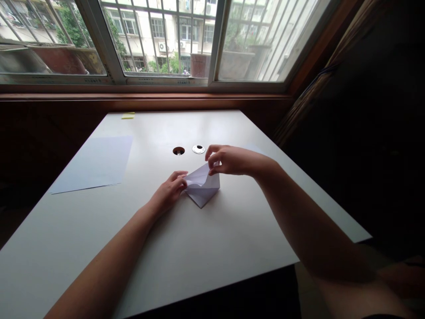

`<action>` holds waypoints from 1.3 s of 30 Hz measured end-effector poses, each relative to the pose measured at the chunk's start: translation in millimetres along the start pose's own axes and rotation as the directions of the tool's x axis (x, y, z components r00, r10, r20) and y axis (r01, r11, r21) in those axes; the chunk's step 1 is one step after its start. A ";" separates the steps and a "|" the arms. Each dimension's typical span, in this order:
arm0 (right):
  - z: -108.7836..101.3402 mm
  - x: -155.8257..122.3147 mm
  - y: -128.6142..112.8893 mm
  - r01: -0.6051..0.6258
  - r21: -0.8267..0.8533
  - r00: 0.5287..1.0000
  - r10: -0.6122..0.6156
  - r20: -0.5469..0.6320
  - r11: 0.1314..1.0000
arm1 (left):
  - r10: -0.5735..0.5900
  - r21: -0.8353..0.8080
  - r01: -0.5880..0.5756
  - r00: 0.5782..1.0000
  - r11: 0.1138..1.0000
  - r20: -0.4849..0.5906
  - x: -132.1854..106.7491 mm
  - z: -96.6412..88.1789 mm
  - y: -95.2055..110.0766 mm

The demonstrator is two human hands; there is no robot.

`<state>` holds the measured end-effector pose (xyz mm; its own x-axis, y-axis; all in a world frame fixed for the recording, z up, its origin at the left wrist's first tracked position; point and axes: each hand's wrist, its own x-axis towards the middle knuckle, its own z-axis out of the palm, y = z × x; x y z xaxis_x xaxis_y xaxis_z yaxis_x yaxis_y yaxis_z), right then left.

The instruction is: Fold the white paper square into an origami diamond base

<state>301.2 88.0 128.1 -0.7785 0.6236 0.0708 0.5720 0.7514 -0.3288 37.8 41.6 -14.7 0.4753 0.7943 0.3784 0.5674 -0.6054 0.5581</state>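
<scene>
A folded sheet of white paper [203, 195] lies on the white table, its pointed corner toward me and its upper flap partly lifted and curved. My left hand [170, 189] grips the paper's left corner between thumb and fingers. At the upper right edge, my right hand [229, 159] pinches the raised flap, with the wrist bent over the tabletop. Part of the paper's far edge is hidden behind the right-hand fingers.
Flat paper sheets [96, 164] lie at the table's left. A yellow sticky-note pad [128, 115] sits near the far edge. Beyond the paper are a round cable hole [178, 151] and a round cover [198, 149]. A barred window [166, 40] rises behind the table [212, 248].
</scene>
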 end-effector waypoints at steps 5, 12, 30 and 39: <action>9.1 2.8 1.1 -0.002 -0.002 0.998 0.002 0.061 1.000 | 0.084 0.000 -0.084 0.994 0.996 -0.071 -0.4 -5.5 10.1; 19.9 -6.2 -5.8 0.004 0.000 1.000 -0.004 0.028 1.000 | 0.125 0.038 -0.126 0.992 0.991 0.017 0.2 1.6 4.2; 45.4 -26.3 -3.8 0.106 0.054 0.985 -0.098 -0.140 0.993 | -0.009 -0.008 0.009 1.000 1.000 0.001 3.1 2.0 -3.5; 66.5 -34.5 -2.7 0.061 0.372 0.976 0.024 -0.218 0.926 | -0.003 -0.027 0.003 1.000 1.000 -0.017 2.0 5.3 -8.2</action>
<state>309.3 50.1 64.0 -0.6895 0.6733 0.2670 0.3866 0.6539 -0.6504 37.7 47.9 -22.4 0.4619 0.7971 0.3890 0.5503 -0.6015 0.5791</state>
